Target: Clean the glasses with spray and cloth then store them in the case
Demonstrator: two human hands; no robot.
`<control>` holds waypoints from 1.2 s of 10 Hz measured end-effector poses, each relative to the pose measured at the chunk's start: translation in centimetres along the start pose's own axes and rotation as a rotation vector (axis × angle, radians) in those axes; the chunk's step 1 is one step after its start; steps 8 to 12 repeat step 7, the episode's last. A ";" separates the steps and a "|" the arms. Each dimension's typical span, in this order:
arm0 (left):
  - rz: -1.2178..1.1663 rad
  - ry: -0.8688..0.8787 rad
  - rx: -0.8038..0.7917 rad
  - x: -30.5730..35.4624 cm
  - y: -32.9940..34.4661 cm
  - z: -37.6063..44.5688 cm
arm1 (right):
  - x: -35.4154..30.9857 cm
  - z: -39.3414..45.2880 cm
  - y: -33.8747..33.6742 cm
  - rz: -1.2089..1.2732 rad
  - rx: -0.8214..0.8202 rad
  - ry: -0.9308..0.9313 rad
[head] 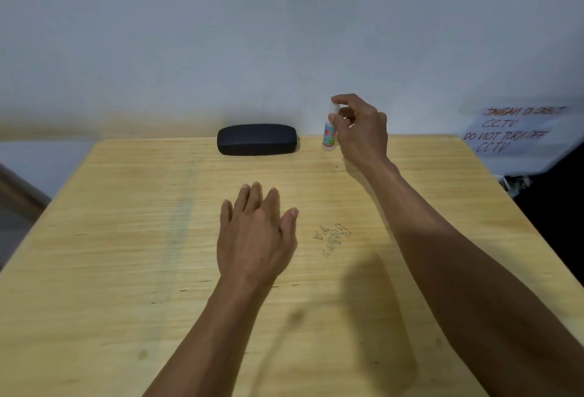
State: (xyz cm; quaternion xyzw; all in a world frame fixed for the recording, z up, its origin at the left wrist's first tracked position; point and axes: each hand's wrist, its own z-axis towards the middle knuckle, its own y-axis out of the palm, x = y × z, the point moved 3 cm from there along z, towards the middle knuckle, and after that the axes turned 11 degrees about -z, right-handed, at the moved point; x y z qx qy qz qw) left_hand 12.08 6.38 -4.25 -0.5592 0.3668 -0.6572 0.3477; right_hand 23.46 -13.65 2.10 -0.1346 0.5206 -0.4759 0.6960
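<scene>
A black glasses case (257, 139) lies closed at the far edge of the wooden table (126, 238), against the wall. To its right stands a small white spray bottle (329, 136) with a red and green label. My right hand (360, 131) pinches the bottle near its top between thumb and fingers. My left hand (257, 232) lies over the middle of the table, palm down, fingers straight, holding nothing. No glasses or cloth are in view.
A paper sign (518, 131) with handwritten words about CCTV hangs at the right past the table. Small pen scribbles (333, 240) mark the tabletop right of my left hand. A pale wall runs behind the table.
</scene>
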 end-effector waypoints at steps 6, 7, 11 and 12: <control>-0.009 0.000 -0.001 0.1 -0.1 0.0 | 0.8 0.2 -0.2 0.054 -0.048 -0.020; -0.003 -0.009 0.001 0.1 -0.2 -0.1 | 0.8 0.2 -0.5 0.051 -0.007 -0.033; -0.003 -0.009 0.001 0.1 -0.2 -0.1 | 0.8 0.2 -0.5 0.051 -0.007 -0.033; -0.003 -0.009 0.001 0.1 -0.2 -0.1 | 0.8 0.2 -0.5 0.051 -0.007 -0.033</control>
